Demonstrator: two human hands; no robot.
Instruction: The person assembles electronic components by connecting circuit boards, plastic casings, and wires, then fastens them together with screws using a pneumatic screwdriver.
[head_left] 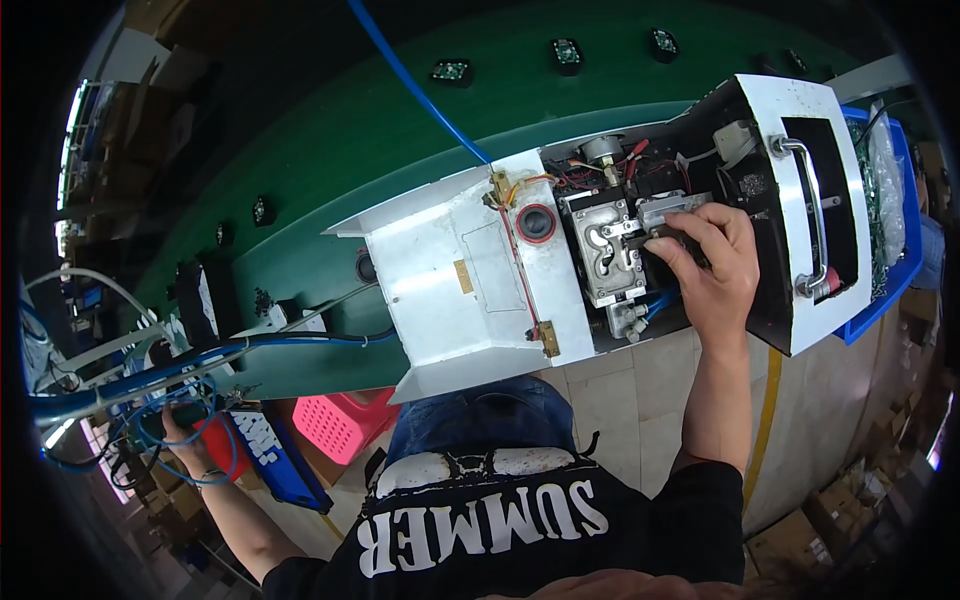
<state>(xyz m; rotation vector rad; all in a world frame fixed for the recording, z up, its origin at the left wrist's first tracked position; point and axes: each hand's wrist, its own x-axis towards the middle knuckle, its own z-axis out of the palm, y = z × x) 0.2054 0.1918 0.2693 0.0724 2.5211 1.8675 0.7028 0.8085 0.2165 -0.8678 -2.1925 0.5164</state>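
My right hand reaches into an opened white metal machine housing. Its thumb and forefinger are closed together over a dark part beside a silver metal block; what they pinch is hidden. Just left of the fingertips sits a silver metal fixture with a curved slot. Far off at the lower left, my left hand is next to coiled blue tubing and a red object. The tubing and shadow cover its fingers, so their grip does not show.
A metal handle stands on the housing's right panel. Several small circuit boards in black cases, one a black case, lie along the green belt. A blue bin is at right; a pink basket and blue tray are lower left.
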